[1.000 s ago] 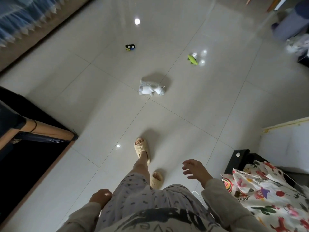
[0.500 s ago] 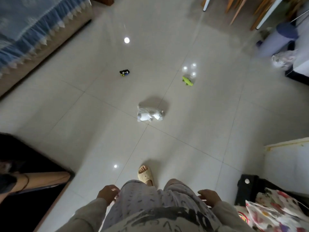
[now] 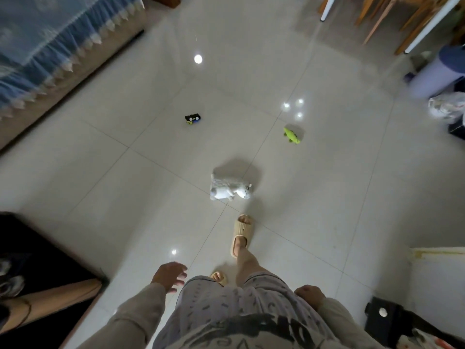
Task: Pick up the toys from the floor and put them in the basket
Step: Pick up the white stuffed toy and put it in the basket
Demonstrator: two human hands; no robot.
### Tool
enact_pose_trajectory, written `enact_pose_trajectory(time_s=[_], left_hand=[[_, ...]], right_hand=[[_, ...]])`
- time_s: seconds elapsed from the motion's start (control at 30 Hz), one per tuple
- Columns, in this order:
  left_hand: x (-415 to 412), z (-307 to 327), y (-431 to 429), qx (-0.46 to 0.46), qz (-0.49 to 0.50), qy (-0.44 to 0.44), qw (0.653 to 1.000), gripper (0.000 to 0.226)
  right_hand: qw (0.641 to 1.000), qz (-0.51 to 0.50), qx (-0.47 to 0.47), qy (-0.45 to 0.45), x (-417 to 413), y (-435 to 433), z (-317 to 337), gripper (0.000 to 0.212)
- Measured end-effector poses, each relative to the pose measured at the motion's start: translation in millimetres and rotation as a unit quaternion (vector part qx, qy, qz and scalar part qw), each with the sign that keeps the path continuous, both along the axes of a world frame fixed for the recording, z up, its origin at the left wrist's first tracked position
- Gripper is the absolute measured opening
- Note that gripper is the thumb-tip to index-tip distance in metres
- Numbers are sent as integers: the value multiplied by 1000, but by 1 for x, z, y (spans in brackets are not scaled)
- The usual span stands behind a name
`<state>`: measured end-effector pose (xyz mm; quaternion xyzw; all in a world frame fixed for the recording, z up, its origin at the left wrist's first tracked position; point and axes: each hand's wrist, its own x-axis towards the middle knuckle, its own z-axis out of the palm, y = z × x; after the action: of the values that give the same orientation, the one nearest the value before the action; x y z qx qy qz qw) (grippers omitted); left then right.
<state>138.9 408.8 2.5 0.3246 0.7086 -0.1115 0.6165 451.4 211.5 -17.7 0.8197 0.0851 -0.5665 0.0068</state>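
Toys lie scattered on the pale tiled floor (image 3: 327, 197), all well ahead of both sets of fingers. Nearest is a white plush animal (image 3: 229, 189), lying on its side just beyond the toe of a beige slipper (image 3: 242, 234) on the forward foot. Farther out from the left hand (image 3: 170, 276) sits a small black toy car (image 3: 193, 118); farther out from the right hand (image 3: 309, 294) lies a green toy (image 3: 292, 135) (its exact shape is too small to tell). The three are well apart from one another.

The left hand's fingers are spread loose and empty, hanging beside the patterned trousers. The right hand is curled in against the hip, holding nothing that shows, though whether its fingers are fully closed I cannot tell.

A blue-covered bed (image 3: 50, 46) stands far off to the left of the fingers, and wooden chair legs (image 3: 377, 18) far ahead to the right.
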Motion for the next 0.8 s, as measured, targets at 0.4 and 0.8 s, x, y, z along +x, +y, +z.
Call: enact_pose_trajectory(time_s=[0.4,0.8], left_hand=[[53,-16,62,-58,101,48,992,17],[131,-2,153,-52,86,0,995,27]], right_hand=[[987,-139,67,52,114,159,4,9],[989,-120,56,68,135,213,-1,14]])
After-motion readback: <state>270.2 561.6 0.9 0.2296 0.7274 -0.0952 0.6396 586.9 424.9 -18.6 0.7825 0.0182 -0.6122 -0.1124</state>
